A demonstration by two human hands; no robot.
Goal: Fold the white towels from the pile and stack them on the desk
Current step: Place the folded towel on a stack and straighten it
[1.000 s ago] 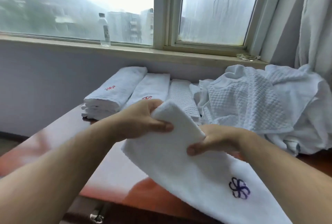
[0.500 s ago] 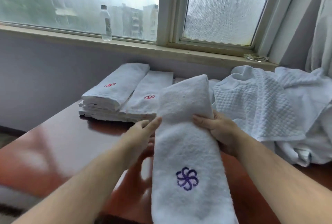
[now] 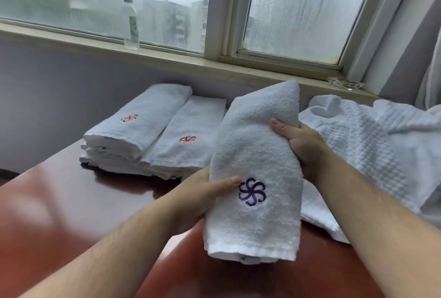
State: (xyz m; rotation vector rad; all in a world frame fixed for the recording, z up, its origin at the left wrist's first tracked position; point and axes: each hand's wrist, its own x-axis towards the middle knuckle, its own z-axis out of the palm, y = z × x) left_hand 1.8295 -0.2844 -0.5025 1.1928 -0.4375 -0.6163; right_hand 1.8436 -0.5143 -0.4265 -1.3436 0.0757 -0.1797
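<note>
A folded white towel (image 3: 257, 154) with a purple flower emblem is held up above the desk (image 3: 59, 202), long and narrow. My left hand (image 3: 202, 192) grips its left edge, thumb on top beside the emblem. My right hand (image 3: 303, 144) grips the right edge higher up, thumb on the front. Two stacks of folded white towels with red emblems lie at the back: a taller one (image 3: 136, 128) on the left and a lower one (image 3: 191, 142) beside it. The loose pile of white towels (image 3: 372, 144) spreads on the right.
A reddish-brown glossy desk runs to the wall under a window sill. A clear plastic bottle (image 3: 131, 23) stands on the sill, and a glass dish (image 3: 346, 82) sits at the sill's right end. A curtain (image 3: 432, 70) hangs at the far right.
The towel went from a slanted, half-folded sheet to a narrow folded strip held lengthwise. It has since lifted clear of the desk, with both hands shifted to grip its sides.
</note>
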